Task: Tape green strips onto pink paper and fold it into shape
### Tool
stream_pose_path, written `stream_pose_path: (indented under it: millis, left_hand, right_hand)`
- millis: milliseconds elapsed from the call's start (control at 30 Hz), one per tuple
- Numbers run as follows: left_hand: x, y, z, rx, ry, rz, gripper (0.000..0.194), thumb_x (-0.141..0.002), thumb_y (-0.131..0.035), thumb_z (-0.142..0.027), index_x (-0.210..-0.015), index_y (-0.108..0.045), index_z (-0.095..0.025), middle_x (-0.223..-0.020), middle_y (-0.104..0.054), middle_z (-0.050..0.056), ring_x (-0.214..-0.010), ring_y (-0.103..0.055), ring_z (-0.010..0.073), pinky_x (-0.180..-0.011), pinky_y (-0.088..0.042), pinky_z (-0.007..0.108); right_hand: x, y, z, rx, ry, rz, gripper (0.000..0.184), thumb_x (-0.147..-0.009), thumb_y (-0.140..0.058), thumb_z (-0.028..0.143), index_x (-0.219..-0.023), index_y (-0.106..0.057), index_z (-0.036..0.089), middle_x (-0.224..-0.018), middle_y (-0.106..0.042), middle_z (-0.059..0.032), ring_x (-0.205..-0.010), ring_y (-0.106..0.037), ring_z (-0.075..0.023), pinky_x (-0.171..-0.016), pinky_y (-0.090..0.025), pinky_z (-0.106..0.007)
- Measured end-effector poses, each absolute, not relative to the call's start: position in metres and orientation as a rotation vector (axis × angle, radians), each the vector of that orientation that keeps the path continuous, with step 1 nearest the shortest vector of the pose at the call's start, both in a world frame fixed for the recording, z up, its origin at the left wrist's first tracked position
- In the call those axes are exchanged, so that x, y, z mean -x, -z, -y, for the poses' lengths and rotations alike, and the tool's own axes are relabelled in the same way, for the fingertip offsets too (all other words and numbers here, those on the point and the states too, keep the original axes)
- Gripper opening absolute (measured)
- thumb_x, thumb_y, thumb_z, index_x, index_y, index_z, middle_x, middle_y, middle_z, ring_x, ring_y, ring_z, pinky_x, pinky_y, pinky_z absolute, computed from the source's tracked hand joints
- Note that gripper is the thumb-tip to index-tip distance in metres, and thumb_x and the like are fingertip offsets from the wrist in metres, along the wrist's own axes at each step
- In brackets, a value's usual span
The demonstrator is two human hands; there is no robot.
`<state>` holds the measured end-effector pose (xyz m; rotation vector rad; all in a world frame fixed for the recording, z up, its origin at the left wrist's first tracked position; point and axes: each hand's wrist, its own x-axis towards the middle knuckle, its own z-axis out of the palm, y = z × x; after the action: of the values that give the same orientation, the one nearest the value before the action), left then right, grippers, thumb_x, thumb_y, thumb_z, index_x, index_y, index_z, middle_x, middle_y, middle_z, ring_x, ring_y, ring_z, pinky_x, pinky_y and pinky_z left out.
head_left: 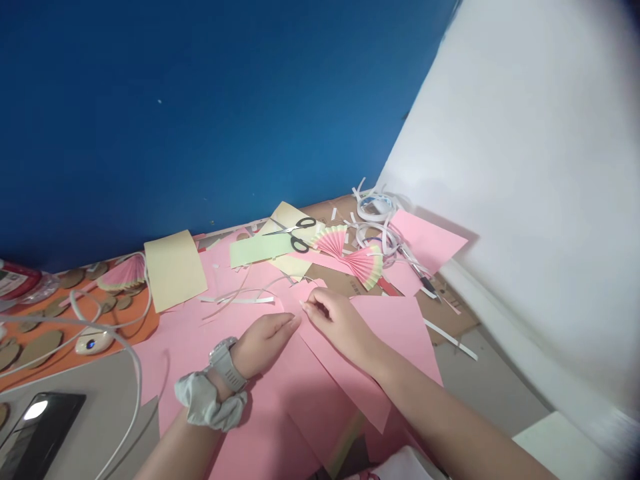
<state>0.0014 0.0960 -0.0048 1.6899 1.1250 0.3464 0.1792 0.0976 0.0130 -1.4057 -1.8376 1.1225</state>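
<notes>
My left hand (265, 343), with a grey watch (228, 365) and a pale scrunchie (213, 400) at the wrist, has its thumb and fingers pressed together. Close beside it, my right hand (343, 327) is curled in a pinch. Whatever lies between the fingertips of either hand is too small or hidden to make out. Both hands are low over large pink paper sheets (250, 427). Just beyond them lies a pleated pink paper fan shape (367, 263) with yellow-green edges, joined at its middle. Black-handled scissors (303, 233) rest on a light green paper strip (260, 250) and yellow paper.
At the back right are a tape roll (375, 207), curled white strips, a craft knife (417, 267) and pink paper (425, 237). To the left are yellow paper (175, 270), cardboard pieces (43, 348) on orange paper, white cables and a black phone (40, 433). Walls bound the table.
</notes>
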Motion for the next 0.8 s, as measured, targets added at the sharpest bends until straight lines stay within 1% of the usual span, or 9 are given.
stream_pose_path:
  millis: [200,433,600,700,800]
  left_hand:
    - [-0.001,0.006,-0.096,-1.694,-0.352,-1.119,0.038,-0.089,-0.029,-0.048,-0.061,-0.026,-0.021,-0.060,-0.024,-0.005,-0.056,-0.027,0.0114,-0.054,-0.028,0.025]
    - [0.000,0.005,-0.095,-1.679,-0.346,-1.104,0.038,-0.089,-0.031,-0.046,-0.061,-0.025,-0.021,-0.060,-0.024,-0.005,-0.056,-0.027,0.0111,-0.054,-0.028,0.025]
    - [0.001,0.008,-0.095,-1.665,-0.372,-1.108,0.037,-0.089,-0.031,-0.045,-0.062,-0.025,-0.021,-0.061,-0.023,-0.005,-0.056,-0.026,0.0111,-0.053,-0.029,0.024]
    - [0.001,0.008,-0.095,-1.666,-0.383,-1.098,0.037,-0.090,-0.031,-0.045,-0.062,-0.025,-0.021,-0.061,-0.024,-0.006,-0.056,-0.026,0.0108,-0.054,-0.029,0.024]
    - [0.001,0.008,-0.095,-1.671,-0.396,-1.101,0.037,-0.089,-0.032,-0.044,-0.061,-0.025,-0.021,-0.060,-0.024,-0.006,-0.056,-0.026,0.0105,-0.054,-0.029,0.024]
  right_hand:
    - [-0.180,-0.012,-0.098,1.399,-1.133,1.819,0.025,-0.086,-0.041,0.026,-0.063,-0.033,0.021,-0.061,-0.037,0.0043,-0.057,-0.036,-0.0120,-0.054,-0.029,-0.025]
    - [-0.179,-0.008,-0.100,1.367,-1.173,1.808,0.027,-0.086,-0.043,0.026,-0.063,-0.029,0.021,-0.062,-0.032,0.0049,-0.058,-0.033,-0.0113,-0.055,-0.029,-0.024]
    - [-0.184,-0.012,-0.100,1.360,-1.242,1.854,0.028,-0.091,-0.035,0.035,-0.067,-0.037,0.020,-0.063,-0.035,0.0049,-0.059,-0.037,-0.0110,-0.055,-0.029,-0.023]
    - [-0.187,-0.015,-0.100,1.386,-1.238,1.903,0.030,-0.091,-0.037,0.035,-0.065,-0.034,0.020,-0.062,-0.034,0.0052,-0.058,-0.036,-0.0110,-0.054,-0.027,-0.023]
    - [-0.189,-0.018,-0.100,1.403,-1.212,1.949,0.030,-0.091,-0.038,0.034,-0.065,-0.033,0.020,-0.063,-0.037,0.0051,-0.060,-0.038,-0.0111,-0.056,-0.027,-0.024]
